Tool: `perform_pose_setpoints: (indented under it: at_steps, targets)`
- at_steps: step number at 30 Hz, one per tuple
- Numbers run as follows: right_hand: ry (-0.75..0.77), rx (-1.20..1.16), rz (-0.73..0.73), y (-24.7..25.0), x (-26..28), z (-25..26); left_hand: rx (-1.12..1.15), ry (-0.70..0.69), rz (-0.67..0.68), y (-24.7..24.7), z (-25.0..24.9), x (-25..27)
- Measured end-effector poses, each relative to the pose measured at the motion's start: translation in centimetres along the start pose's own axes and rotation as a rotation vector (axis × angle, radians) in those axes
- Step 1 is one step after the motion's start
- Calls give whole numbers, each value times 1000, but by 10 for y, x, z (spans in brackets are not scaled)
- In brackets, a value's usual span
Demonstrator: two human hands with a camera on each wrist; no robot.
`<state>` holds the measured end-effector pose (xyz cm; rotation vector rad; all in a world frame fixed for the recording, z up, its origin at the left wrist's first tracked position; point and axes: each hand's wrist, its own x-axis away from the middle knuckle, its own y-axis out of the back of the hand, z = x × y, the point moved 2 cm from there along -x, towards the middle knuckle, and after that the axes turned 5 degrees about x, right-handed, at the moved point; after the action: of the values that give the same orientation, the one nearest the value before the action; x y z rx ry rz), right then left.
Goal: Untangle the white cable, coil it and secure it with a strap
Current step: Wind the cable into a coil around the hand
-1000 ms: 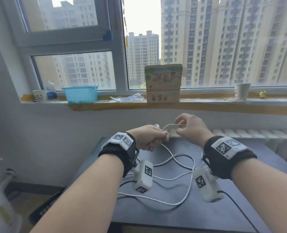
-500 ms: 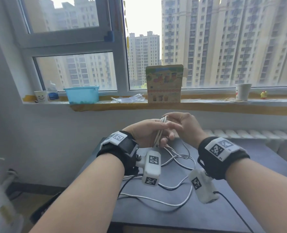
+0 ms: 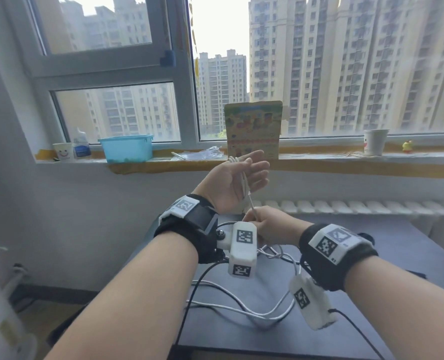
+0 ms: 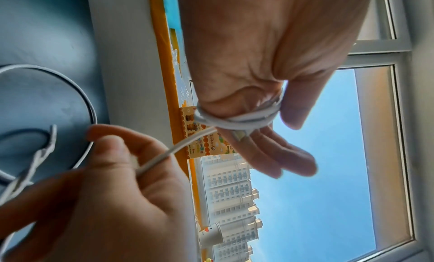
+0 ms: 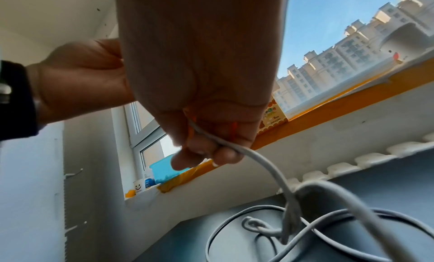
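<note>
The white cable (image 3: 245, 187) is wound in a few turns round my raised left hand (image 3: 241, 178), whose fingers stand straight and spread. In the left wrist view the turns (image 4: 237, 121) cross the base of the fingers. Just below, my right hand (image 3: 265, 224) pinches the strand that leaves the turns (image 4: 178, 146) between thumb and fingers (image 5: 206, 152). The rest of the cable lies in loose loops (image 3: 241, 310) on the dark table (image 3: 384, 255), with a knot and a twisted stretch (image 5: 256, 227). No strap shows.
Behind the hands, the window sill carries a blue basket (image 3: 126, 148), a colourful box (image 3: 253, 131) and a paper cup (image 3: 374, 141). A white radiator (image 3: 345, 206) runs along the table's far edge. Black camera leads (image 3: 358, 331) trail over the table.
My left hand has risen and opened, palm turned up, with cable turns round it. My right hand has dropped below it, drawing a strand down.
</note>
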<state>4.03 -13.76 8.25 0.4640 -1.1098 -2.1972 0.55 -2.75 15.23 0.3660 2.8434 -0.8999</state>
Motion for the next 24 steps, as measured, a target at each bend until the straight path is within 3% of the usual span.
perform_pose_setpoints:
  at_steps: [8, 13, 19, 24]
  targets:
    - [68, 242, 30, 4, 6, 17, 10, -69, -113, 8, 4, -8]
    - [139, 320, -138, 13, 10, 18, -235, -54, -225, 14, 12, -10]
    - [171, 109, -306, 26, 6, 6, -322, 10, -312, 28, 23, -6]
    - [203, 84, -318, 30, 11, 2, -591, 40, -354, 33, 31, -9]
